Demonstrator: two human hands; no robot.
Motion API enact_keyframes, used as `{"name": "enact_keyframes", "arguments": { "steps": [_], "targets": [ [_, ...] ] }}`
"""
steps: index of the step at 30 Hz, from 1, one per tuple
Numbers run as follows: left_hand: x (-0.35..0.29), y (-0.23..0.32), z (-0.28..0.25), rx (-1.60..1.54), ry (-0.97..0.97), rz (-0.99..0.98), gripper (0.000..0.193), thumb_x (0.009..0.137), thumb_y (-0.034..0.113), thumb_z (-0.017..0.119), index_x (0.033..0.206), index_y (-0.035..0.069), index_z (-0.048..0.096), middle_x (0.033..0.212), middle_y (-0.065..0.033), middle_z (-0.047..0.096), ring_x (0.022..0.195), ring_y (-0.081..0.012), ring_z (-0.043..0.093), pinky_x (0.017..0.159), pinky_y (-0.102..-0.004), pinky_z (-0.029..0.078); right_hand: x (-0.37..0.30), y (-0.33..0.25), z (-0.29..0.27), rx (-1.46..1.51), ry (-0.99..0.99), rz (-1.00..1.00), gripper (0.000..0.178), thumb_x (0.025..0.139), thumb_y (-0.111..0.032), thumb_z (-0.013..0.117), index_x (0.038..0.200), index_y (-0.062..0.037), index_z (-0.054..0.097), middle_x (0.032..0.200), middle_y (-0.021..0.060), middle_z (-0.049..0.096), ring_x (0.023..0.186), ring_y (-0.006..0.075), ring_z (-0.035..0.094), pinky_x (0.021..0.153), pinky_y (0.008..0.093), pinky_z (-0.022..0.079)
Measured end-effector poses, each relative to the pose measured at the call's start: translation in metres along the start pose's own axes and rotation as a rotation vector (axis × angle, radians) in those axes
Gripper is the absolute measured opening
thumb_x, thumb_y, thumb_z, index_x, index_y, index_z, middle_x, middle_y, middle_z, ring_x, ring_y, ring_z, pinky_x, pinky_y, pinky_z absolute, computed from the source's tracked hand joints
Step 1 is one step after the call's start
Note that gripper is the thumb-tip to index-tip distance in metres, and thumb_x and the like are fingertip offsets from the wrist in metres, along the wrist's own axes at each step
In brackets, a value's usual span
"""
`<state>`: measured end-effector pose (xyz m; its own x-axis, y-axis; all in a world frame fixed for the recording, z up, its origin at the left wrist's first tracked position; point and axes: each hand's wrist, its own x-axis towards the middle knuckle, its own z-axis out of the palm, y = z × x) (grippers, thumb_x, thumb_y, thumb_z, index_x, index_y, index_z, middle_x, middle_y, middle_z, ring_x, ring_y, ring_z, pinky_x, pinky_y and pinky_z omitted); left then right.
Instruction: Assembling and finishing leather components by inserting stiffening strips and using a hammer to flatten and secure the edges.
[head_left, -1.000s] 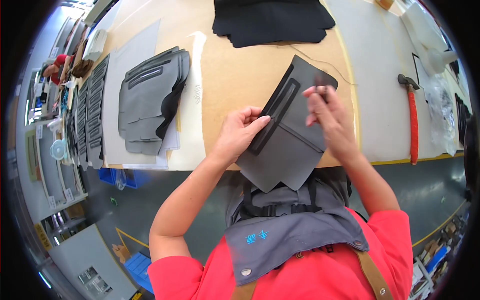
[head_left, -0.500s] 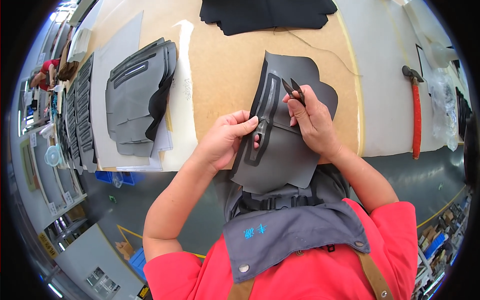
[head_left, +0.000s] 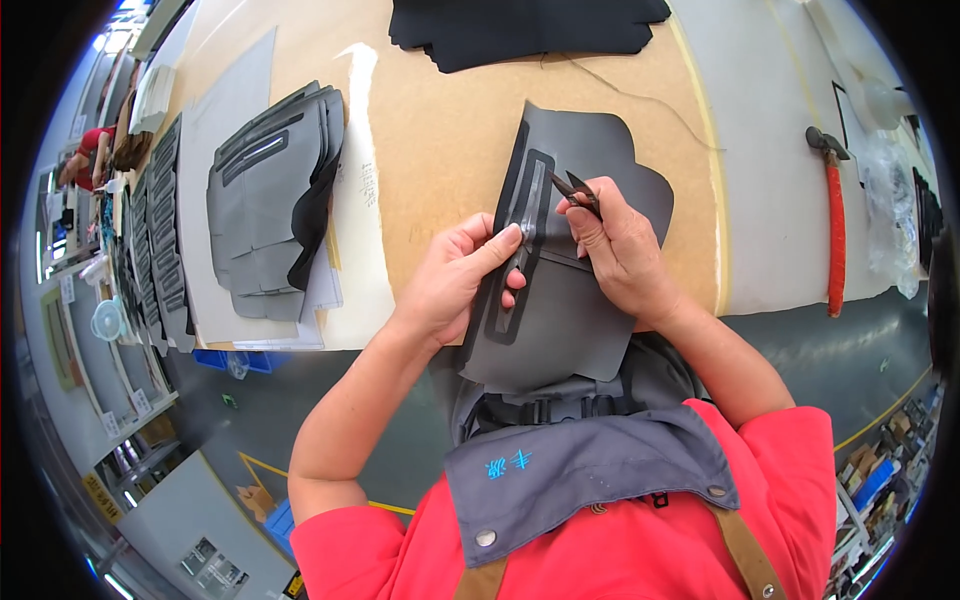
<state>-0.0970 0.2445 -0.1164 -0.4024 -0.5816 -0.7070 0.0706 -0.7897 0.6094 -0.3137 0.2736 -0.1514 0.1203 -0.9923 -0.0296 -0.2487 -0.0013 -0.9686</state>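
Observation:
A grey cut panel (head_left: 573, 325) with a long slot framed in black hangs over the table's front edge toward my lap. My left hand (head_left: 462, 272) pinches it at the slot, thumb on top; fingertips from beneath show through the opening. In my right hand (head_left: 625, 248) is a pair of small black thread snips (head_left: 577, 192), held over the panel. Their two pointed blades lie close together, tips near the slot's upper part. Whether the tips touch the material I cannot tell.
To the left lies a stack of similar grey panels (head_left: 262, 205). Black pieces (head_left: 525, 30) sit at the far edge, a loose thread (head_left: 640, 98) trailing from them. A red-handled hammer (head_left: 834, 230) and clear plastic bags (head_left: 888, 215) are on the right.
The snips have moved slightly left and down toward the slot, and their blades have come closer together. More of my left fingertips shows through the slot.

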Motion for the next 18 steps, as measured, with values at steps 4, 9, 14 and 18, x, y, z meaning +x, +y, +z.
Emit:
{"name": "enact_keyframes", "arguments": {
  "steps": [4, 9, 14, 18],
  "targets": [
    [-0.001, -0.004, -0.002, -0.164, -0.025, 0.006, 0.018, 0.107, 0.028, 0.066, 0.108, 0.011, 0.065, 0.087, 0.0053, 0.062, 0.067, -0.004, 0.062, 0.053, -0.0208, 0.053, 0.001, 0.003, -0.001, -0.005, 0.008, -0.034, 0.011, 0.11, -0.012, 0.056, 0.114, -0.002, 0.054, 0.101, 0.017, 0.068, 0.092, 0.0362, 0.068, 0.082, 0.0396, 0.054],
    [-0.005, -0.004, -0.002, -0.283, -0.042, -0.04, 0.017, 0.108, 0.03, 0.063, 0.112, 0.013, 0.063, 0.09, 0.0039, 0.065, 0.072, -0.0073, 0.068, 0.053, -0.0227, 0.054, 0.0, 0.003, -0.002, 0.01, 0.018, -0.039, 0.012, 0.11, -0.013, 0.056, 0.114, -0.0022, 0.054, 0.097, 0.0142, 0.067, 0.084, 0.0329, 0.065, 0.079, 0.0378, 0.053],
    [-0.007, -0.005, 0.001, -0.247, -0.086, -0.024, 0.018, 0.11, 0.031, 0.06, 0.119, 0.015, 0.059, 0.1, 0.0008, 0.069, 0.085, -0.0156, 0.077, 0.054, -0.0259, 0.057, -0.001, -0.009, -0.02, -0.052, 0.026, -0.102, 0.024, 0.103, -0.018, 0.069, 0.125, -0.0113, 0.071, 0.09, 0.0054, 0.063, 0.079, 0.0219, 0.056, 0.072, 0.0336, 0.05],
    [-0.011, -0.002, 0.004, -0.21, -0.049, -0.017, 0.019, 0.111, 0.03, 0.058, 0.122, 0.015, 0.056, 0.11, -0.0015, 0.068, 0.09, -0.0207, 0.078, 0.056, -0.0288, 0.059, -0.007, -0.018, -0.036, -0.312, 0.062, -0.308, 0.031, 0.092, -0.017, 0.079, 0.124, -0.0163, 0.078, 0.093, 0.0025, 0.064, 0.081, 0.0211, 0.056, 0.069, 0.0338, 0.049]
  ]
}}
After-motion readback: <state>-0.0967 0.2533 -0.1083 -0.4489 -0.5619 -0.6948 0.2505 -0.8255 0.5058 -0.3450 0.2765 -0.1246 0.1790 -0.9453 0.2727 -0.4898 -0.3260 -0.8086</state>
